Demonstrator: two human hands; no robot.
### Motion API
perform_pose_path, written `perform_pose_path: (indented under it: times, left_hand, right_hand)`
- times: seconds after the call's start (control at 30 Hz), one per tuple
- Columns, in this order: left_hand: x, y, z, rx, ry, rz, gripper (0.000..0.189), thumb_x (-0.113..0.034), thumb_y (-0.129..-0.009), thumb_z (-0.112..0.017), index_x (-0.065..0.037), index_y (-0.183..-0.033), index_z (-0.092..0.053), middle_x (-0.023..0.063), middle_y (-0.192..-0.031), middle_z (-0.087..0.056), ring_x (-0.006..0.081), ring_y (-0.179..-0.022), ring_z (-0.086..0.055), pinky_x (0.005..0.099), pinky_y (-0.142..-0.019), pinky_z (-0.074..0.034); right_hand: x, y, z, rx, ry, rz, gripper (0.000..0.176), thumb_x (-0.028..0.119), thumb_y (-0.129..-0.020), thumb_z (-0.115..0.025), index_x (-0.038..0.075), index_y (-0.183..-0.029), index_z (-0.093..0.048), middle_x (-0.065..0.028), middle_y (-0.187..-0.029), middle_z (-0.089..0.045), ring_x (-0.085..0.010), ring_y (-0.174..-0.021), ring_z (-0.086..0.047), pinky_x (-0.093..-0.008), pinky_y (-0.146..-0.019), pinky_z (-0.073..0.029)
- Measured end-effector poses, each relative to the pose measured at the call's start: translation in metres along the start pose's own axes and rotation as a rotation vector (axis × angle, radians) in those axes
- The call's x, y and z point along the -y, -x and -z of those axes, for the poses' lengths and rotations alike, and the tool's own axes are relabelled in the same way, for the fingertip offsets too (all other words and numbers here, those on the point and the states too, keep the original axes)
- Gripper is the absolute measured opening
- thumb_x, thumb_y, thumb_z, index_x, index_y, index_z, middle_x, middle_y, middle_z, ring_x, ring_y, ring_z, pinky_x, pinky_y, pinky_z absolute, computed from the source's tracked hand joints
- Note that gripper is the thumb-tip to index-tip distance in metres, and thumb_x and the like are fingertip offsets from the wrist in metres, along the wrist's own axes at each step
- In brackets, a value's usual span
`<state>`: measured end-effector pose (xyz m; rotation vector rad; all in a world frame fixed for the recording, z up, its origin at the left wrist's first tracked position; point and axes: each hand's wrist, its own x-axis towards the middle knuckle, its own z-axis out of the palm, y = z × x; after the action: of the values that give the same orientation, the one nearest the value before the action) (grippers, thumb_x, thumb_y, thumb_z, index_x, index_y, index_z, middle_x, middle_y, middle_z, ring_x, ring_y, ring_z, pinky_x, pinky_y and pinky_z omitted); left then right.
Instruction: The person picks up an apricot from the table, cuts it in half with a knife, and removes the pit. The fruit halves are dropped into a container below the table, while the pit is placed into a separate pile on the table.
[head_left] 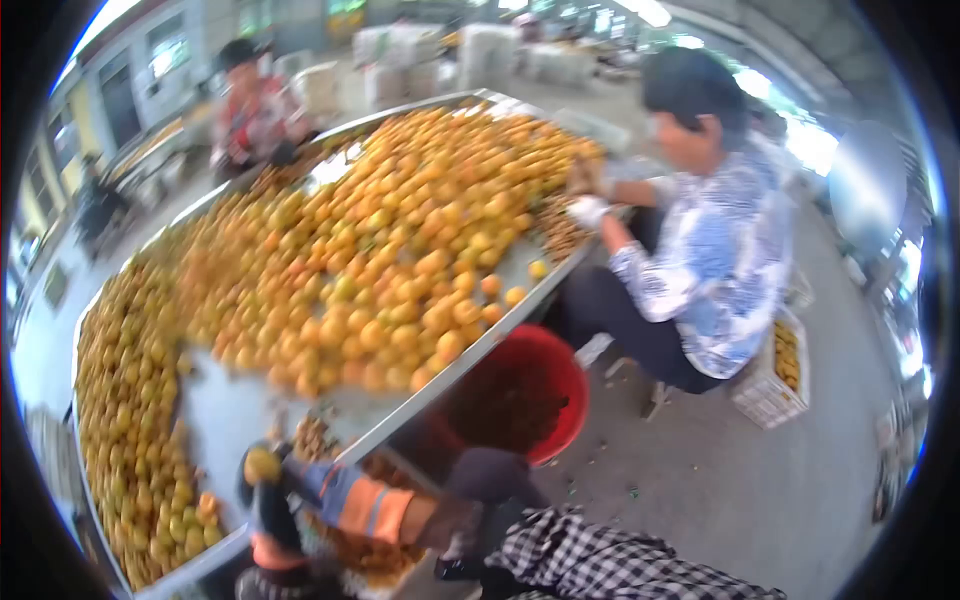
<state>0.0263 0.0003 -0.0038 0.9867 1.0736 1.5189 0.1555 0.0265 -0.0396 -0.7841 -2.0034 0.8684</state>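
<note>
At the lower left, my left hand (268, 512), in a dark glove, is closed around a yellow-orange fruit (262, 465) above the tray's near edge. Beside the fruit, my right hand (290, 468) reaches in from an orange and blue sleeve cover (365, 505); motion blur hides its fingers. Many orange fruits (370, 280) are heaped on a large metal tray (225, 400). Small brown pieces (315, 438) lie near my hands.
A red tub (575, 400) stands below the tray's edge. At the right, a seated person (700, 250) reaches over the tray; another person (260, 115) is at its far left. A white crate (770, 400) holds fruit on the floor.
</note>
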Motion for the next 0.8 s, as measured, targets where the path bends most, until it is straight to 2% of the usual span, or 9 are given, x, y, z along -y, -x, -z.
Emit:
perform_pose_path:
  times: [0.03,0.07,0.1,0.13,0.2,0.5,0.6,0.7,0.8]
  left_hand:
    - [0.019,-0.001,0.005,-0.14,0.218,0.115,0.046,-0.039,-0.095,-0.051,-0.004,-0.125,-0.053,0.0025,-0.104,-0.059,0.0155,-0.093,-0.054,0.0297,-0.084,-0.044]
    - [0.025,-0.005,0.022,0.333,0.423,0.09,0.046,-0.04,-0.097,-0.047,-0.006,-0.128,-0.051,0.003,-0.11,-0.06,0.0176,-0.096,-0.056,0.0323,-0.087,-0.045]
    - [0.006,0.002,-0.006,0.049,0.357,0.18,0.05,-0.042,-0.096,-0.047,-0.005,-0.13,-0.049,0.0076,-0.117,-0.06,0.0209,-0.104,-0.057,0.035,-0.093,-0.044]
    - [0.008,0.002,-0.003,0.039,0.45,0.205,0.05,-0.04,-0.096,-0.048,-0.003,-0.13,-0.049,0.0117,-0.121,-0.059,0.0244,-0.111,-0.056,0.037,-0.099,-0.042]
    - [0.004,-0.006,0.015,0.149,0.091,0.091,0.052,-0.036,-0.093,-0.055,0.001,-0.129,-0.047,0.0154,-0.12,-0.058,0.0251,-0.111,-0.056,0.0371,-0.099,-0.042]
    - [-0.017,-0.001,0.001,0.06,-0.072,-0.169,0.054,-0.037,-0.086,-0.065,0.006,-0.116,-0.055,0.0104,-0.095,-0.066,0.0177,-0.086,-0.064,0.0263,-0.077,-0.05]
    - [-0.012,0.007,-0.01,-0.084,0.34,0.13,0.057,-0.049,-0.093,-0.05,0.006,-0.108,-0.057,0.0064,-0.074,-0.061,0.0138,-0.058,-0.057,0.0209,-0.056,-0.045]
    - [-0.015,0.002,0.017,0.161,0.281,0.174,0.058,-0.046,-0.092,-0.055,0.0,-0.126,-0.049,0.01,-0.11,-0.061,0.0184,-0.101,-0.058,0.0315,-0.09,-0.045]
    - [-0.015,-0.007,0.026,0.065,-0.109,-0.102,0.048,-0.038,-0.091,-0.058,0.003,-0.115,-0.057,0.0066,-0.095,-0.065,0.0139,-0.084,-0.062,0.0235,-0.075,-0.05]
  right_hand:
    - [-0.019,0.007,-0.019,0.045,0.155,0.01,0.04,0.012,-0.085,-0.046,0.001,-0.123,-0.051,-0.017,-0.108,-0.06,-0.0274,-0.096,-0.06,-0.0362,-0.083,-0.047]
    - [-0.011,0.001,-0.014,-0.053,0.014,0.02,0.039,0.014,-0.085,-0.048,0.001,-0.122,-0.052,-0.0175,-0.111,-0.06,-0.0287,-0.103,-0.058,-0.0374,-0.089,-0.046]
    - [0.021,-0.012,0.022,0.14,-0.059,-0.126,0.041,0.014,-0.083,-0.053,0.0,-0.122,-0.051,-0.0179,-0.114,-0.059,-0.0308,-0.106,-0.057,-0.0385,-0.092,-0.044]
    - [0.004,-0.005,0.005,-0.065,0.174,0.115,0.038,0.012,-0.082,-0.056,0.001,-0.118,-0.052,-0.0192,-0.112,-0.058,-0.033,-0.103,-0.058,-0.0391,-0.088,-0.047]
    - [0.027,-0.012,0.018,-0.103,0.044,-0.028,0.023,0.016,-0.089,-0.056,0.004,-0.108,-0.053,-0.0198,-0.09,-0.062,-0.0371,-0.083,-0.062,-0.0421,-0.07,-0.051]
    - [0.025,-0.005,0.005,-0.101,0.056,-0.03,0.018,0.014,-0.091,-0.052,0.003,-0.105,-0.053,-0.0199,-0.08,-0.061,-0.0404,-0.078,-0.06,-0.0444,-0.063,-0.047]
    - [0.011,-0.002,-0.02,-0.06,0.026,-0.01,0.022,0.016,-0.092,-0.05,0.003,-0.11,-0.053,-0.0201,-0.086,-0.062,-0.0396,-0.081,-0.061,-0.0428,-0.067,-0.048]
    - [0.017,-0.005,-0.021,-0.092,0.028,0.06,0.026,0.014,-0.091,-0.05,0.002,-0.114,-0.052,-0.021,-0.091,-0.061,-0.04,-0.083,-0.06,-0.0416,-0.069,-0.049]
    - [0.029,-0.006,-0.003,-0.068,0.159,0.044,0.018,0.013,-0.091,-0.05,0.002,-0.104,-0.054,-0.021,-0.087,-0.061,-0.0409,-0.082,-0.059,-0.0435,-0.066,-0.047]
